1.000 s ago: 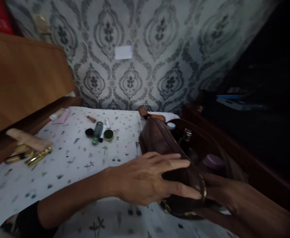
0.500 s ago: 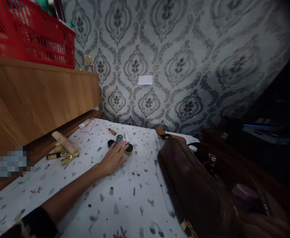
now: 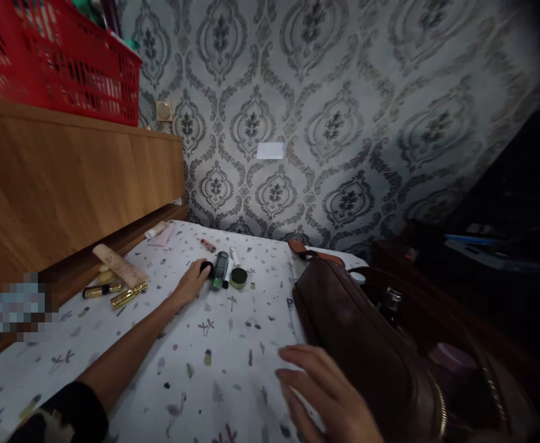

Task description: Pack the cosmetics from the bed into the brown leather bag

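Observation:
My left hand (image 3: 192,283) reaches across the patterned white sheet, its fingers closed around a small black round container (image 3: 206,267). Just to the right of it lies a dark green bottle (image 3: 220,271). A round jar with an olive-green top (image 3: 239,278) sits beyond the bottle, near a slim white tube (image 3: 234,255). Low in the view, my right hand (image 3: 327,394) hovers with its fingers apart, holding nothing. Beside it is a brown leather bag (image 3: 348,326), open at the top, with a pink-lidded item (image 3: 453,358) inside.
At left, a beige tube (image 3: 120,263) and two gold cosmetic tubes, one of them a gold lipstick (image 3: 129,295), lie near the wooden cabinet (image 3: 76,166). A pink tube (image 3: 162,235) lies farther back. A red basket (image 3: 85,80) stands on the cabinet. Patterned wallpaper covers the back wall.
My left hand has moved left from over the bottle and green-topped jar to the black round container. My right hand has come out from the bag's side into the lower middle.

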The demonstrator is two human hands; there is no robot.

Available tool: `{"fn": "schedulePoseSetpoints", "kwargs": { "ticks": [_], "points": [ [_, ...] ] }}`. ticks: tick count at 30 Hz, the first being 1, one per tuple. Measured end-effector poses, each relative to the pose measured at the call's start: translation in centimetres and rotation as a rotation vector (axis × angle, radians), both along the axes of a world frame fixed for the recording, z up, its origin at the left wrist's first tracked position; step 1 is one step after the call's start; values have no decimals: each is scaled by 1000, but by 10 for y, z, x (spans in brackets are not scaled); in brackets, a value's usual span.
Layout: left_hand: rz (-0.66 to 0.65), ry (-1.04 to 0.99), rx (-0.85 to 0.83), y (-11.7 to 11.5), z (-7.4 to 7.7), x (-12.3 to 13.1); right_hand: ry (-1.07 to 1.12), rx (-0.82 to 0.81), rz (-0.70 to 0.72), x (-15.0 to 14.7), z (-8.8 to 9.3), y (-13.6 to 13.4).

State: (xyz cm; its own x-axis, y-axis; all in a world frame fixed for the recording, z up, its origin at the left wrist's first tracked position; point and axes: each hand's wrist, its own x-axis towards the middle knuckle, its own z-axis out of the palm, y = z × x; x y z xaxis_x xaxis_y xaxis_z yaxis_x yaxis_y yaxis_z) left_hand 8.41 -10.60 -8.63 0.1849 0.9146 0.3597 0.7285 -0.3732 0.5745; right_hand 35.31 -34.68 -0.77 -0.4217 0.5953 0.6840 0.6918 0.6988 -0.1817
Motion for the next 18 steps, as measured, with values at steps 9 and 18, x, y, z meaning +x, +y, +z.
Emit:
{"fn": "schedulePoseSetpoints", "kwargs": {
  "ticks": [9, 18],
  "points": [
    [-223, 248, 183, -27, 6, 7, 324, -420, 100, -80, -52, 56],
    [-110, 434, 315, -35, 2, 26, 483, -637, 33, -70, -65, 55]
  ]
}}
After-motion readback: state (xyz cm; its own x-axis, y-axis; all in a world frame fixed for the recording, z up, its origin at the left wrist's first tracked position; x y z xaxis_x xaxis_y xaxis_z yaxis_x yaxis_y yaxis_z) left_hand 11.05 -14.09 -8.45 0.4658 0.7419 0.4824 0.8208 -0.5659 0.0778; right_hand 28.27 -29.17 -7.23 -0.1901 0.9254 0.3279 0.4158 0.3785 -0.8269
